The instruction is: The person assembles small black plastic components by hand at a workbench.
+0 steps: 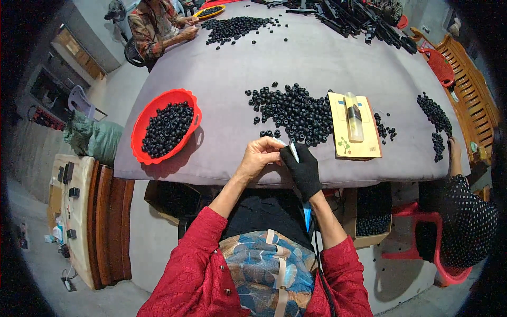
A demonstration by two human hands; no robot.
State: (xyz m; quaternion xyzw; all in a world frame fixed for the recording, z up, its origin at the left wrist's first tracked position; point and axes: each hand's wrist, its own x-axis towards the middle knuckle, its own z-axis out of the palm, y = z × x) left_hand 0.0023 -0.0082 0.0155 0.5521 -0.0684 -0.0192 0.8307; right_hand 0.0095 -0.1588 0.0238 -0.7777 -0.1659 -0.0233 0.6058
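Note:
My left hand [259, 157], bare, is closed in a pinch at the table's near edge, with white at a fingertip. What it pinches is too small to make out. Right beside it, my right hand [302, 171] wears a black glove and is closed on a slim, pale, blade-like tool [294, 152] that sticks up between the fingers. Just beyond both hands spreads a pile of small round black parts [296, 111], several showing a hole. To the left, a red plastic basket [138, 132] holds many more of them.
A yellow booklet [343, 143] with a clear tube [355, 119] on it lies right of the pile. Black parts [435, 117] lie near a person in dotted clothing [470, 222] at right. Another person [150, 31] sits far left. Long black strips [359, 24] are heaped at the back.

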